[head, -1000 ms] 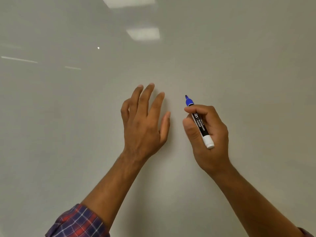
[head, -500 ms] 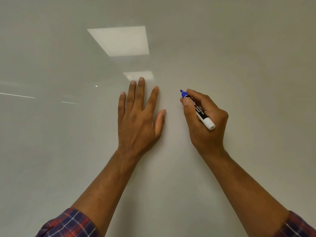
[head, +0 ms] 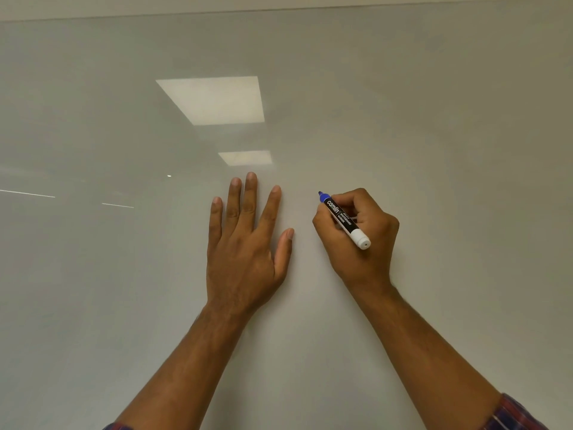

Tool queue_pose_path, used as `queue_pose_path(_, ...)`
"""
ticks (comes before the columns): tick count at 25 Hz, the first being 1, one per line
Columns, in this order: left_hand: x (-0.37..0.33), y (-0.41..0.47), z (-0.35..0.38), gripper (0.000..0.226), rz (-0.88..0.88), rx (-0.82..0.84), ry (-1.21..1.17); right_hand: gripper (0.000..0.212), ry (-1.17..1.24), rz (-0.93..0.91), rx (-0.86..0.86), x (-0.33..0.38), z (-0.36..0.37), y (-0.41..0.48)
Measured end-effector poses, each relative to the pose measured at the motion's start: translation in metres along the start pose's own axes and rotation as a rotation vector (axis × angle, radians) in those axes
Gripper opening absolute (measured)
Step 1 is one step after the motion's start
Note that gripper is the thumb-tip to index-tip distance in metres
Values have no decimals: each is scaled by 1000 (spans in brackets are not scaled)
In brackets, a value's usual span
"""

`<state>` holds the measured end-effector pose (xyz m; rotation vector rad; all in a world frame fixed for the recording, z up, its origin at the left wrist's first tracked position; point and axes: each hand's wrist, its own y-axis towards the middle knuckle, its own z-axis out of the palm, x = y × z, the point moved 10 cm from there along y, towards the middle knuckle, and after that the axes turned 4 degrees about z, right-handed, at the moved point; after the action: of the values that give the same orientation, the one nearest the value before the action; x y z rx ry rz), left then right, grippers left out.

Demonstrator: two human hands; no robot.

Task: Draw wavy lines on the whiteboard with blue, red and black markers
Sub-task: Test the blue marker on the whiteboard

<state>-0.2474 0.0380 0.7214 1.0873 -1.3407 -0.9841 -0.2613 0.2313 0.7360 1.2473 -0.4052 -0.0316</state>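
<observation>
A glossy whiteboard (head: pixel 434 119) fills nearly the whole view and shows no drawn lines. My left hand (head: pixel 245 246) lies flat against it near the middle, fingers spread and pointing up, holding nothing. Just to its right, my right hand (head: pixel 359 240) grips a blue whiteboard marker (head: pixel 344 220) with a black barrel and a white end. The blue tip points up and to the left, at or very close to the board surface. No red or black marker is in view.
The board's top edge (head: pixel 279 12) runs across the top of the view, with wall above it. Reflections of ceiling light panels (head: pixel 214 99) shine on the board above my left hand. Plaid sleeve cuffs show at the bottom corners.
My view has tilted upward, so the board's top edge now shows. My left hand has flattened against the board. My right hand has turned the marker so that its tip points at the surface.
</observation>
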Motion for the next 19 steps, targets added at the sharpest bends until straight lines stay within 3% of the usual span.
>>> queue_pose_path(7,1,0,1,70,6,-5,-11,12,-66,-64,84,11,7,-10)
queue_pose_path(12,1,0,-1,69,4,-15,-4,19,-61,39,58,-5,-20,-52)
queue_pose_path(17,1,-1,-2,68,-1,-30,-6,17,-192,114,146,-33,-35,-130)
queue_pose_path(19,1,-1,-3,67,-3,-37,-4,22,-349,53,188,-38,-34,-166)
